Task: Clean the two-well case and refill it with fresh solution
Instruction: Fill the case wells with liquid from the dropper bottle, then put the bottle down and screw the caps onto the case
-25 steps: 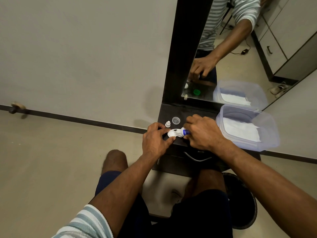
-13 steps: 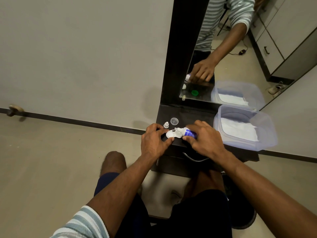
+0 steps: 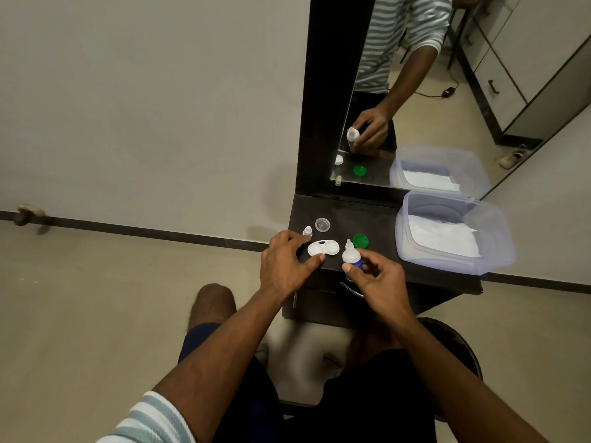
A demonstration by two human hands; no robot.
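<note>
The white two-well case [image 3: 323,249] lies open on the dark shelf [image 3: 377,225], both wells facing up. My left hand [image 3: 284,263] pinches its left end between thumb and fingers. My right hand [image 3: 375,279] holds the small solution bottle [image 3: 351,256] upright just right of the case, its nozzle uncovered and pointing up. A green cap [image 3: 360,241] lies on the shelf behind the bottle. A clear round cap [image 3: 322,224] and a small white bottle cap [image 3: 307,231] rest behind the case.
A clear plastic tub [image 3: 454,233] with white tissue inside fills the shelf's right end. A mirror [image 3: 415,91] rises at the back, reflecting my arm and the tub. My knees and a dark stool [image 3: 460,343] are below the shelf edge.
My right hand has pulled the bottle back from over the case and turned it from tilted to upright. The green cap, hidden before, now shows. My left hand stays on the case.
</note>
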